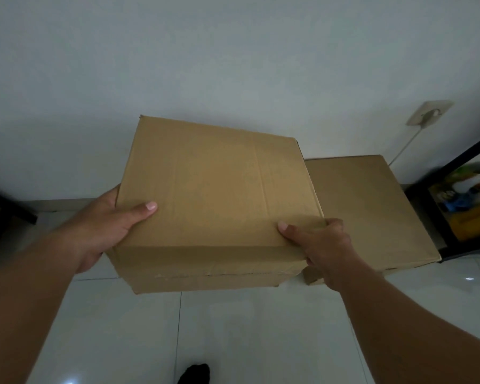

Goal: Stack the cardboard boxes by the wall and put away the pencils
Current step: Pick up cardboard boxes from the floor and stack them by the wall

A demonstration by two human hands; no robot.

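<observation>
Both the left hand (106, 225) and right hand (319, 245) clasp the cardboard box (214, 195) between them, thumbs on top.

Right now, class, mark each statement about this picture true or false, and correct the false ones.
1. The left grip and right grip both hold the nearer box. True.
2. The nearer box has its flaps standing open. False: its top is closed.
3. A second box sits to its right, near the wall. True.
4. Pencils lie on the second box. False: none show on it.
</observation>
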